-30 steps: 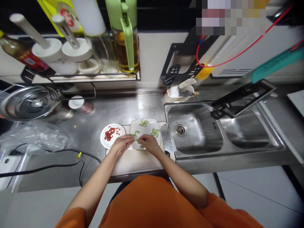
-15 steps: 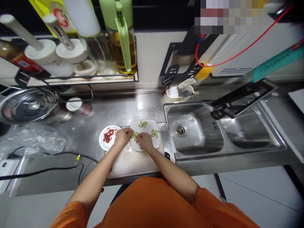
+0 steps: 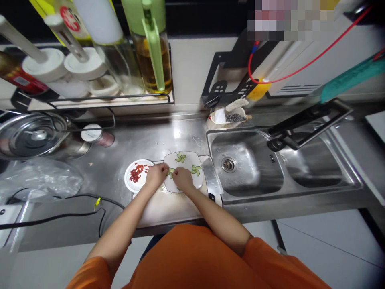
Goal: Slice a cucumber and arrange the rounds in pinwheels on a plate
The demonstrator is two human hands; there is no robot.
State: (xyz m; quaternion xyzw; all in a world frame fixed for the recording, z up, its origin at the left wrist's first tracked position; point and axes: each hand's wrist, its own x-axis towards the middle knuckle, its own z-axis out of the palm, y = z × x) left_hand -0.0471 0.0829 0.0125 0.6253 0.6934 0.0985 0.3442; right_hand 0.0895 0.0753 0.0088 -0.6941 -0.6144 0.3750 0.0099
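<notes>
On a white squarish plate (image 3: 189, 159), thin green cucumber slices (image 3: 181, 157) lie in pinwheel shapes, one at the far side and another at the right. A further group of slices shows between my hands, and one near the front edge is partly covered. My left hand (image 3: 156, 176) is closed in a pinch at the plate's left edge, beside the middle-left slices. From the other side, my right hand (image 3: 183, 180) has its fingers pinched together at those same slices. Whatever the fingertips hold is too small to see. A white dish (image 3: 130, 185) with small red pieces (image 3: 136, 173) stands to the left.
The plate rests on a cutting board (image 3: 162, 210), with a cleaver (image 3: 212, 176) along its right side. Beyond it is a steel sink (image 3: 249, 160) with a black faucet (image 3: 288, 124). Lidded pot (image 3: 36, 134), plastic bag (image 3: 45, 178) and cable (image 3: 60, 214) are left; rack (image 3: 126, 100) holds bottles.
Both hands stay over the plate with only small finger movements. My right fingers have drawn closer together. The view has shifted slightly.
</notes>
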